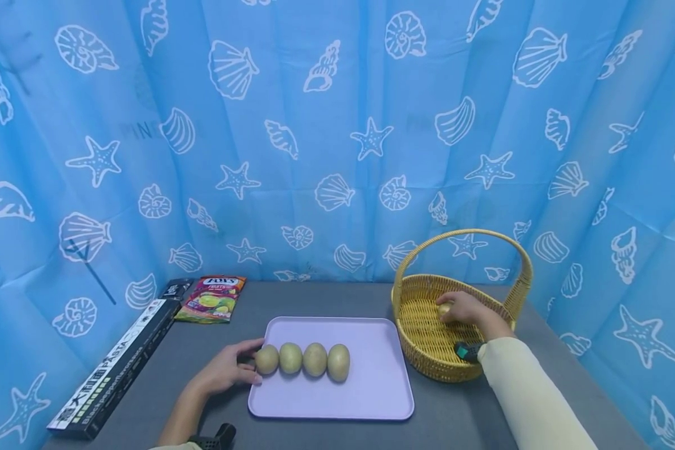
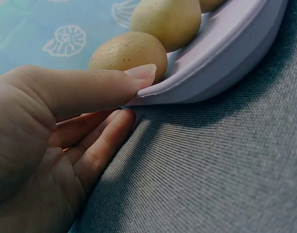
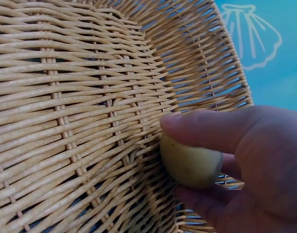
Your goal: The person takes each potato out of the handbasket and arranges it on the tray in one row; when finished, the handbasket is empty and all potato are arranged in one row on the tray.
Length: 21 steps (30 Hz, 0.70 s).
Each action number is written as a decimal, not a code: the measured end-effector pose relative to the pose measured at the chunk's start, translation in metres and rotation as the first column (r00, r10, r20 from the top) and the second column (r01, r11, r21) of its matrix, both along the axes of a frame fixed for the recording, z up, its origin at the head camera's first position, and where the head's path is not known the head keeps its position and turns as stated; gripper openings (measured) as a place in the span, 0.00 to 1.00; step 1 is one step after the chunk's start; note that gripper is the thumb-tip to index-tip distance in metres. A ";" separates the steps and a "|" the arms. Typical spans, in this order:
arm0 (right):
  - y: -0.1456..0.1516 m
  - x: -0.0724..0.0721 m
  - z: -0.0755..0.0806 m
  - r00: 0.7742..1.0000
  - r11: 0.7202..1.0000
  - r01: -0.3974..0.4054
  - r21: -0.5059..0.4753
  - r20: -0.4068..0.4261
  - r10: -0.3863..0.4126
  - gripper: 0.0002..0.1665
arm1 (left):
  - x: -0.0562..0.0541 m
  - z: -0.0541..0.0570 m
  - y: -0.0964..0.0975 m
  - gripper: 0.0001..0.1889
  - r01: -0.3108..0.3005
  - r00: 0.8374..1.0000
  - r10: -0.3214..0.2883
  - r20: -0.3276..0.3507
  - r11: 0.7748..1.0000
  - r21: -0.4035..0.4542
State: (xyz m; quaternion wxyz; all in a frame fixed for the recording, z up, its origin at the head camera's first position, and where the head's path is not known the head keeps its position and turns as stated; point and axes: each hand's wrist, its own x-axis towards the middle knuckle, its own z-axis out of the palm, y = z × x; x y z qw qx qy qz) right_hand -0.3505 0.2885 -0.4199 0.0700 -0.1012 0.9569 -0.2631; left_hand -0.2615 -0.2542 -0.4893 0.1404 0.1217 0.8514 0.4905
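Observation:
A row of several round, yellow-green, speckled fruits (image 1: 315, 360) lies on a pale purple tray (image 1: 377, 375). My left hand (image 1: 225, 369) is at the tray's left edge, beside the leftmost fruit (image 2: 129, 53). In the left wrist view its thumb lies over the tray rim (image 2: 187, 92), with the fingers below, pinching the edge. My right hand (image 1: 465, 310) reaches into a yellow wicker basket (image 1: 422, 322). There it holds another yellow-green fruit (image 3: 191, 162) between thumb and fingers, close to the woven wall. Part of that fruit is hidden by the hand.
The basket's tall arched handle (image 1: 461, 232) rises above the right forearm. At the left of the grey table (image 1: 315, 434) lie a long pasta box (image 1: 115, 369), a candy bag (image 1: 210, 300) and a dark packet (image 1: 177, 289). A blue shell-print curtain (image 1: 337, 156) hangs behind.

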 end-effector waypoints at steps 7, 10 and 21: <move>-0.003 -0.002 -0.001 0.998 0.999 0.019 0.048 -0.059 -0.016 0.22 | 0.002 0.000 0.000 0.44 0.004 1.000 -0.004 0.003 1.000 0.005; -0.006 -0.003 0.000 0.997 0.999 0.012 0.051 -0.074 -0.008 0.23 | 0.002 0.000 0.000 0.44 0.008 1.000 -0.008 0.001 1.000 0.008; -0.023 0.006 0.014 0.995 0.999 -0.013 -0.038 -0.101 0.009 0.29 | -0.001 0.000 -0.002 0.44 0.021 1.000 -0.021 -0.004 1.000 0.018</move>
